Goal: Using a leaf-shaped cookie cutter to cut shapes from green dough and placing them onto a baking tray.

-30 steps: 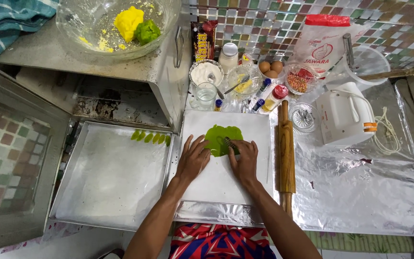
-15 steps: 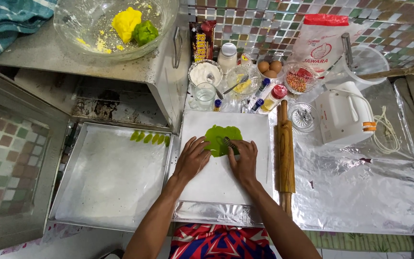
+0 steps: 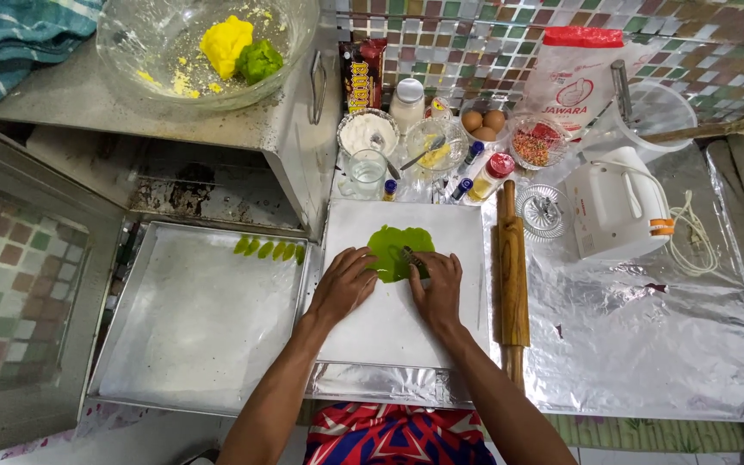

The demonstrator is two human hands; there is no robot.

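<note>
1. Your left hand (image 3: 344, 284) lies flat and released on the white board (image 3: 389, 331), fingertips at the left edge of the green dough (image 3: 392, 250).
2. Your right hand (image 3: 437, 288) pinches a small tool (image 3: 412, 258) and presses it into the dough's right side.
3. The dough lies flattened near the board's far edge.
4. A rolling pin (image 3: 512, 280) lies just right of the board.
5. A tray (image 3: 191, 327) on the left carries green leaf shapes (image 3: 269, 249) at its far edge.
</note>
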